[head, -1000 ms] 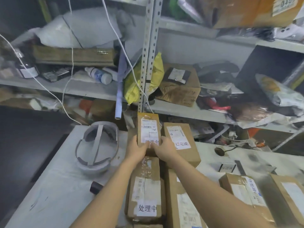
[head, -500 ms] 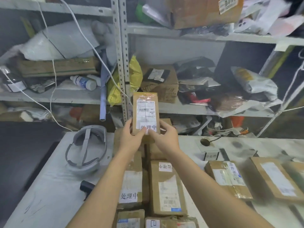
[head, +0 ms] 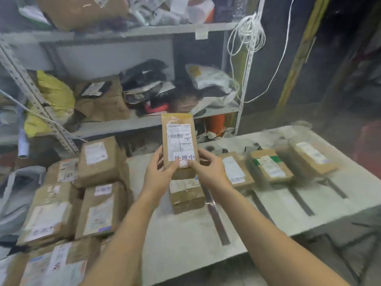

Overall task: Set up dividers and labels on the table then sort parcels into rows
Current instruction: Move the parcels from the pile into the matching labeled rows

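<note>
While their fingers curl round its lower edges, the left hand and right hand hold the labelled parcel upright between them. A second ago it lay on the pile of parcels at the left. Now it hangs above a small parcel, just beside a divider strip on the table. I judge it is heading for a row. The sorted parcels lie further right.

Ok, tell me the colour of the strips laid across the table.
Dark grey strips on the pale table; the head view shows them best.
</note>
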Demonstrator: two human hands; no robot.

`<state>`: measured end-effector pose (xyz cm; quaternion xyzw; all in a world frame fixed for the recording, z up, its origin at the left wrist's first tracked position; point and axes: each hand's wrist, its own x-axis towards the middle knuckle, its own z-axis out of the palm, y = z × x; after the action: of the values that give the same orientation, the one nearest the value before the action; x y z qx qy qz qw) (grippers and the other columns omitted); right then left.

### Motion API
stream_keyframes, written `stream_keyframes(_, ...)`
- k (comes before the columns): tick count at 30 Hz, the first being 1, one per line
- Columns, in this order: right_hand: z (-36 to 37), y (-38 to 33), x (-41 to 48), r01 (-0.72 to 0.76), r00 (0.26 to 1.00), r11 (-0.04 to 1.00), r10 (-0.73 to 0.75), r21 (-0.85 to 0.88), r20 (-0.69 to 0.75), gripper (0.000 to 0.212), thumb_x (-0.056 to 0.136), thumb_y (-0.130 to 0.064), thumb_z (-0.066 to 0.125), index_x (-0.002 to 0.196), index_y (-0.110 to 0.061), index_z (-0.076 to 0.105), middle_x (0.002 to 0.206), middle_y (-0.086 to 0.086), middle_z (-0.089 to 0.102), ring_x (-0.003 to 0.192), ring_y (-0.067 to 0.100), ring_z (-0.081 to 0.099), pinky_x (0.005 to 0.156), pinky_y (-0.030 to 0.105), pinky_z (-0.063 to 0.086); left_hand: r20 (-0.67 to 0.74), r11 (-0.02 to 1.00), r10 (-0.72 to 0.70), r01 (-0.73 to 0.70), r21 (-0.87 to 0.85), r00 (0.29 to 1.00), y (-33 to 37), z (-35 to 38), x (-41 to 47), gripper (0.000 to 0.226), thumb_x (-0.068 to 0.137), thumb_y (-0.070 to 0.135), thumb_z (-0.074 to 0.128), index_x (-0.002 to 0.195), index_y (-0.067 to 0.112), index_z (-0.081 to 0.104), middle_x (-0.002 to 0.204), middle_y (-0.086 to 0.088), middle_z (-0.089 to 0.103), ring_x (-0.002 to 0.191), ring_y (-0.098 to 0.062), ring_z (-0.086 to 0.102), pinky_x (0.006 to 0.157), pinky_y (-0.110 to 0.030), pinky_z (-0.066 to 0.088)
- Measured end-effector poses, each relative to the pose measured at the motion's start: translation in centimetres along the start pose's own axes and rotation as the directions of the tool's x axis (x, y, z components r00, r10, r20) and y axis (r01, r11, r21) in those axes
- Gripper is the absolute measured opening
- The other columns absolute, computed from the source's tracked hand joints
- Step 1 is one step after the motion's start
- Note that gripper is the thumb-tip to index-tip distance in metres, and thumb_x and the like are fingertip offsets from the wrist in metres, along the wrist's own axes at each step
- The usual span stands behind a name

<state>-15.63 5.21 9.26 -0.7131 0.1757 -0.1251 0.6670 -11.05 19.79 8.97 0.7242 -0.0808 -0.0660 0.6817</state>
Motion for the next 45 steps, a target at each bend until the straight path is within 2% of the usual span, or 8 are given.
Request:
stream_keyframes(3,-6.9,1.2,0.0,-0.02,0.999,1.0,0.02,-0.001,-0.049,0.046,0.084,-0.017,0.075,0.129,-0.025,0.067,0.116,-0.009,0.072,0.099,0.004,0.068,0.076,0.02,0.058,0.069,1.0,-0.027,0.027,0.005,0.997,-0.3,6.5,-1.0,0.056,0.092,0.013,0.067,0.142,0.031,0.047,0.123,0.015,0.064,0.112,-0.002,0.061,0.086,-0.018,0.053)
stream_keyframes(8,-15.6,2.1,1.5,-0.073,0.994,0.997,0.07,-0.036,-0.083,0.036,0.087,-0.012,0.07,0.118,-0.03,0.072,0.11,-0.014,0.074,0.106,0.009,0.068,0.088,0.031,0.056,0.186,0.997,-0.044,0.033,0.065,0.982,-0.8,14.2,-0.9,0.055,0.093,0.019,0.067,0.14,0.04,0.048,0.125,0.024,0.062,0.112,0.003,0.059,0.079,-0.014,0.052)
stream_keyframes(12,-19.9,2.5,3.6,-0.106,0.992,0.993,0.101,-0.06,-0.081,0.038,0.092,-0.008,0.067,0.128,-0.021,0.067,0.107,-0.011,0.072,0.094,-0.004,0.064,0.062,0.007,0.049,0.221,0.991,-0.095,0.071,0.114,0.971,-1.8,18.3,0.5,0.061,0.091,0.029,0.069,0.144,0.045,0.043,0.135,0.022,0.056,0.123,-0.009,0.053,0.1,-0.036,0.049)
stream_keyframes(16,-21.7,4.6,7.1,-0.134,0.991,0.982,0.129,-0.135,-0.045,0.039,0.093,-0.007,0.066,0.13,-0.016,0.065,0.099,-0.012,0.068,0.087,-0.008,0.059,0.053,0.001,0.043,0.166,0.979,-0.159,0.133,0.156,0.973,-4.3,20.6,3.1,0.063,0.089,0.034,0.07,0.144,0.048,0.042,0.14,0.019,0.054,0.128,-0.013,0.051,0.106,-0.048,0.046)
stream_keyframes(24,-20.8,9.4,13.6,-0.175,0.975,0.905,0.214,-0.387,0.058,0.031,0.079,-0.026,0.075,0.11,-0.028,0.073,0.097,-0.018,0.073,0.095,0.004,0.068,0.088,0.029,0.056,0.02,0.94,-0.269,0.257,0.225,0.963,-9.8,23.3,6.4,0.062,0.091,0.034,0.064,0.146,0.047,0.039,0.132,0.022,0.058,0.12,-0.006,0.053,0.105,-0.038,0.044)
stream_keyframes(33,-22.2,8.7,16.0,-0.075,0.962,0.854,0.198,-0.515,0.188,0.041,0.078,-0.026,0.08,0.116,-0.016,0.069,0.101,-0.008,0.073,0.086,0.001,0.067,0.078,0.023,0.057,-0.082,0.915,-0.308,0.318,0.246,0.948,-9.5,24.1,6.2,0.059,0.091,0.028,0.067,0.144,0.038,0.042,0.119,0.025,0.056,0.1,0.011,0.05,0.094,-0.028,0.046)
stream_keyframes(40,-23.3,6.6,16.2,0.232,0.943,0.713,0.001,-0.662,0.332,0.05,0.086,-0.035,0.068,0.132,-0.018,0.059,0.117,0.001,0.068,0.105,0.021,0.063,0.084,0.036,0.054,-0.276,0.864,-0.23,0.326,0.384,0.933,-5.9,23.1,4.3,0.082,0.085,0.04,0.074,0.153,0.022,0.032,0.153,0.001,0.043,0.136,-0.019,0.044,0.108,-0.038,0.041)
stream_keyframes(45,-22.2,4.3,16.0,0.473,0.861,0.553,-0.124,-0.686,0.493,0.056,0.086,-0.035,0.064,0.139,-0.02,0.054,0.136,0.004,0.059,0.13,0.026,0.047,0.096,0.039,0.046,-0.363,0.636,-0.054,0.312,0.705,0.93,-1.8,20.5,1.0,0.066,0.092,0.036,0.066,0.151,0.025,0.038,0.149,0.0,0.047,0.134,-0.022,0.045,0.105,-0.032,0.037)
